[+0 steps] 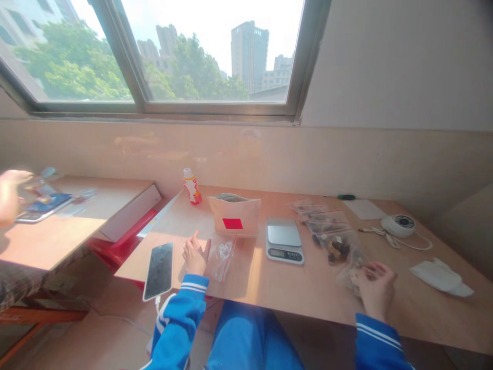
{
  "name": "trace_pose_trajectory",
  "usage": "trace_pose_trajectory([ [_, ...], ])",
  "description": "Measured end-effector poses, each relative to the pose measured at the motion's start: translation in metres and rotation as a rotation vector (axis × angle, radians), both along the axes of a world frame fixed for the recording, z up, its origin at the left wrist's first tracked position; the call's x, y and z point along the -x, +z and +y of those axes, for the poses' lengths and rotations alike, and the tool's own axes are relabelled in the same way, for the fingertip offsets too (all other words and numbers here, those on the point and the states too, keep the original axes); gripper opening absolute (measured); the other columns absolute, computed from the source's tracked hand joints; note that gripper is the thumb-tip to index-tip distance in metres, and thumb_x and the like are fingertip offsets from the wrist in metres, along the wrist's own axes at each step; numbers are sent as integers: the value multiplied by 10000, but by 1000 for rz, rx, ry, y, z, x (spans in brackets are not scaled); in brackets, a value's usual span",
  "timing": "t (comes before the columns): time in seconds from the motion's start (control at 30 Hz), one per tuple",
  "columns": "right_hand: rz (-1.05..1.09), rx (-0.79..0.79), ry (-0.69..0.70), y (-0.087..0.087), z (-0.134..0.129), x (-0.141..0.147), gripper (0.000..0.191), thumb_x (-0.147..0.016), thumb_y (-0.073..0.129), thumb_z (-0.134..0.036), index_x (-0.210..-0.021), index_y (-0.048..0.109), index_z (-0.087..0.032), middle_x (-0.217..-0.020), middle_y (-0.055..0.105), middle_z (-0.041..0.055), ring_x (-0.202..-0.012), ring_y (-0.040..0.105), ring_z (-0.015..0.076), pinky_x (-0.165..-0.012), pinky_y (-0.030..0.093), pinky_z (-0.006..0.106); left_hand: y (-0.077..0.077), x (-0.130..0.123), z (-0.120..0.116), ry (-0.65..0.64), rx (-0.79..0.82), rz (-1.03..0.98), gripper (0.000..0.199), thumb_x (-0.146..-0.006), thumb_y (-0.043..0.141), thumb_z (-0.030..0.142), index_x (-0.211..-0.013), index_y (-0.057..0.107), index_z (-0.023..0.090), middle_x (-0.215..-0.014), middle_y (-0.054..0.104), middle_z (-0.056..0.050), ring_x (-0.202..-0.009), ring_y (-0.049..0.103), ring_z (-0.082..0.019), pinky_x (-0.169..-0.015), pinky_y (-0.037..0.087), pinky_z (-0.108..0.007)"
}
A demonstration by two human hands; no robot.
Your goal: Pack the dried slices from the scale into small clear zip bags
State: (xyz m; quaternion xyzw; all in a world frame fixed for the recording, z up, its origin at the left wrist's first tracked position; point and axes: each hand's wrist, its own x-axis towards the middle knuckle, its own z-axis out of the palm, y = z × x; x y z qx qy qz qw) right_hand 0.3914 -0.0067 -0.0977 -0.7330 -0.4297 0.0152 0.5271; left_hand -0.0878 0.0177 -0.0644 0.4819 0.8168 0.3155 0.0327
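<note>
My left hand point(195, 254) lies on the table with its fingers spread, holding nothing. Just right of it is a clear zip bag point(222, 259) with a red seal line. At the front right, my right hand point(376, 282) pinches a clear plastic bag point(352, 272), slightly blurred; its contents are hard to make out. Beyond that hand, a zip bag with dark brown pieces point(339, 247) lies among several similar bags point(318, 213). Between my hands sits a digital kitchen scale point(284, 241) with a bare steel plate. Behind it to the left stands an open beige pouch point(234, 213) with a red label.
A phone point(158, 270) with a cable lies at the left edge. A drink bottle point(191, 186) stands at the back. On the right are a small white fan-like device point(398, 226) with its cord and a crumpled tissue point(441, 277). Another person's hand point(11, 195) is at the left table.
</note>
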Motion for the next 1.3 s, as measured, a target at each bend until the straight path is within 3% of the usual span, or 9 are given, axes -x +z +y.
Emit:
trace_pose_trajectory([
  [0.13, -172, 129, -107, 13, 6, 22, 510, -720, 517, -560, -958, 533, -109, -908, 570, 180, -928, 552, 355, -829, 437, 522, -6, -13, -15, -249, -66, 117, 396, -905, 373, 276, -1256, 523, 174, -1256, 549, -137, -1174, 505, -262, -981, 392, -433],
  [0.27, -268, 310, -239, 10, 15, 47, 647, -679, 583, -507, -1116, 491, -40, -1056, 527, 282, -1067, 468, 470, -821, 393, 610, -30, -33, -23, -491, 189, 221, 447, -888, 405, 273, -1320, 497, 208, -1420, 454, -97, -1334, 359, -282, -1079, 289, -460],
  [0.5, -214, 495, -192, 18, 0, 23, 376, -726, 485, -265, -987, 640, -43, -906, 634, 255, -893, 584, 407, -710, 445, 478, -37, -29, -18, -468, 381, 197, 491, -894, 387, 335, -1377, 429, 257, -1485, 360, -50, -1382, 281, -275, -1093, 262, -464],
  [0.63, -317, 426, -183, 49, -17, 22, 402, -782, 425, -345, -897, 701, -76, -829, 652, 234, -822, 595, 384, -649, 431, 442, -19, -39, -21, -357, 176, 192, 476, -864, 404, 241, -1328, 492, 288, -1443, 434, -30, -1387, 257, -300, -1099, 194, -516],
  [0.77, -270, 237, 2, 87, -26, 56, 528, -822, 380, -508, -894, 698, -92, -825, 664, 196, -736, 610, 307, -640, 452, 395, 19, -72, -36, -407, -64, -132, 386, -873, 394, 249, -1206, 588, 240, -1298, 582, -67, -1313, 391, -270, -1113, 201, -481],
  [0.87, -83, 187, 220, 108, -26, 96, 488, -797, 459, -545, -921, 699, -139, -908, 689, 150, -745, 633, 262, -675, 480, 358, 51, -104, -53, -640, -49, -649, 325, -896, 400, 377, -1061, 613, 194, -1038, 683, -82, -1006, 614, -214, -919, 448, -372],
  [0.97, 48, 201, 552, 118, -26, 138, 386, -825, 499, -477, -959, 702, -178, -1005, 692, 115, -876, 644, 244, -756, 495, 323, 70, -134, -67, -847, 40, -1037, 364, -884, 424, 462, -936, 623, 161, -832, 679, -69, -809, 638, -183, -774, 489, -309],
  [1.13, 30, 232, 1044, 118, -31, 191, 339, -914, 405, -356, -1007, 697, -211, -959, 696, 80, -895, 646, 196, -784, 504, 290, 62, -156, -68, -694, 46, -1230, 437, -822, 469, 572, -887, 578, 154, -785, 637, -43, -700, 606, -161, -687, 490, -289],
  [1.3, 87, 241, 1025, 112, -32, 212, 280, -876, 458, -318, -924, 704, -194, -919, 718, 81, -847, 673, 212, -754, 528, 302, 52, -145, -64, -589, 13, -1114, 398, -817, 485, 563, -774, 560, 175, -693, 598, -1, -676, 579, -151, -636, 473, -253],
])
